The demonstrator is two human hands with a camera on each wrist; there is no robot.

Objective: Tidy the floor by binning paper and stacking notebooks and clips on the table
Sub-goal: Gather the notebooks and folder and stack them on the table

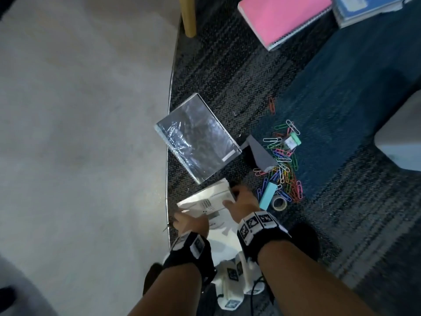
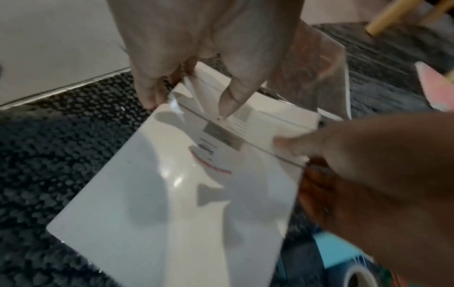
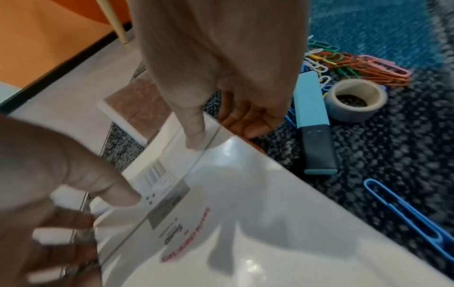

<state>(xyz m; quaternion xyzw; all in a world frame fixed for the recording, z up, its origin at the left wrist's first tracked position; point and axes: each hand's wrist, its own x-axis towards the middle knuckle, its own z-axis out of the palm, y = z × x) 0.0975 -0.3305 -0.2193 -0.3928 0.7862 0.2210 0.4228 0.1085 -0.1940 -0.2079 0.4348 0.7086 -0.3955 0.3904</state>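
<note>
A white plastic-wrapped pack [image 1: 205, 202] with a barcode and red print lies tilted over the carpet edge, held by both hands. My left hand [image 1: 182, 218] pinches its left corner, thumb on top and fingers under the edge, as the left wrist view shows [image 2: 186, 93]. My right hand [image 1: 232, 197] grips the right edge the same way, thumb pressed on the wrap [image 3: 196, 139]. A dark wrapped notebook [image 1: 196, 140] lies just beyond. A pink notebook [image 1: 284, 17] and a blue notebook [image 1: 364, 8] lie at the far right. Several coloured paper clips [image 1: 282, 160] are scattered to the right.
Among the clips lie a teal highlighter [image 1: 268, 195], a tape roll [image 1: 279, 202], a grey folded card [image 1: 259, 153] and a small mint item [image 1: 293, 140]. A wooden table leg [image 1: 188, 14] stands at the top. Smooth grey floor [image 1: 79, 133] spreads left of the carpet.
</note>
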